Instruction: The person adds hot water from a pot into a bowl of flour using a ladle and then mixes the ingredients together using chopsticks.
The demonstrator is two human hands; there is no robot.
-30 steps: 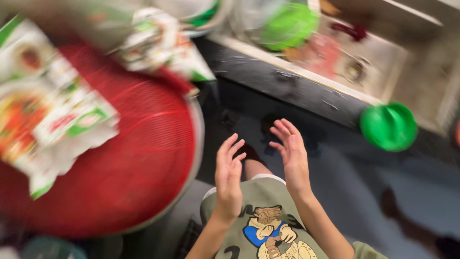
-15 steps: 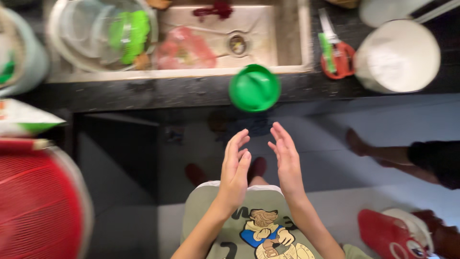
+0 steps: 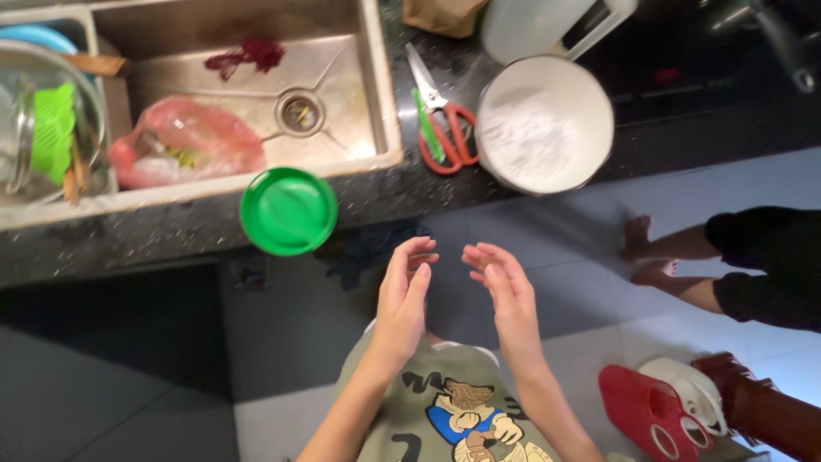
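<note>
My left hand (image 3: 404,299) and my right hand (image 3: 506,295) are raised in front of my chest, palms facing each other a short way apart, fingers spread and holding nothing. They hover over the floor just below the dark counter edge (image 3: 171,231). A green round lid (image 3: 288,210) lies on the counter edge, up and to the left of my left hand. Red-handled scissors (image 3: 445,128) lie on the counter beside a white pot (image 3: 545,122) with white contents.
A steel sink (image 3: 342,77) holds a pink plastic bag (image 3: 184,145) and a dark red clump. A glass bowl (image 3: 43,128) with a green item sits at the left. Another person's legs (image 3: 684,257) stand at the right. Red slippers (image 3: 650,411) lie on the floor.
The view has swung right, from a red round tray to the sink and white pot. My hands stay raised and empty, now slightly closer together.
</note>
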